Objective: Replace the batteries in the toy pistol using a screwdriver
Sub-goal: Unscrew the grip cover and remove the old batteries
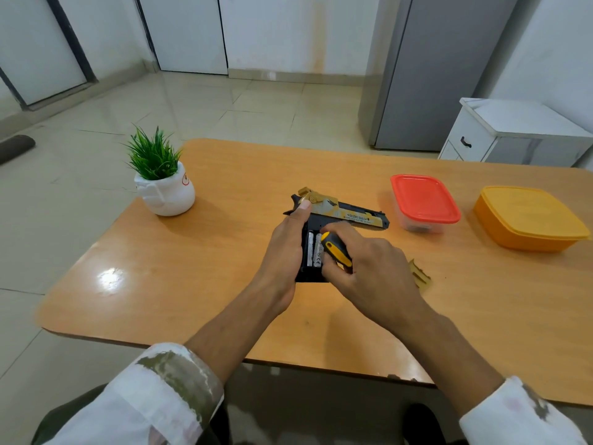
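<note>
A black and gold toy pistol (349, 214) lies on its side on the wooden table (205, 252), barrel pointing right. Its grip compartment is uncovered and shows two silver batteries (313, 251) side by side. My left hand (285, 252) holds the grip from the left, thumb up by the hammer. My right hand (369, 268) grips a screwdriver with a yellow and black handle (335, 250) right over the grip. The screwdriver's tip is hidden under my hand. A gold battery cover (420, 276) lies on the table just right of my right hand.
A clear box with a red lid (423, 200) and an orange lidded box (529, 216) stand to the right of the pistol. A small potted plant (162, 184) sits at the table's far left. A white cabinet (513, 133) stands beyond the table.
</note>
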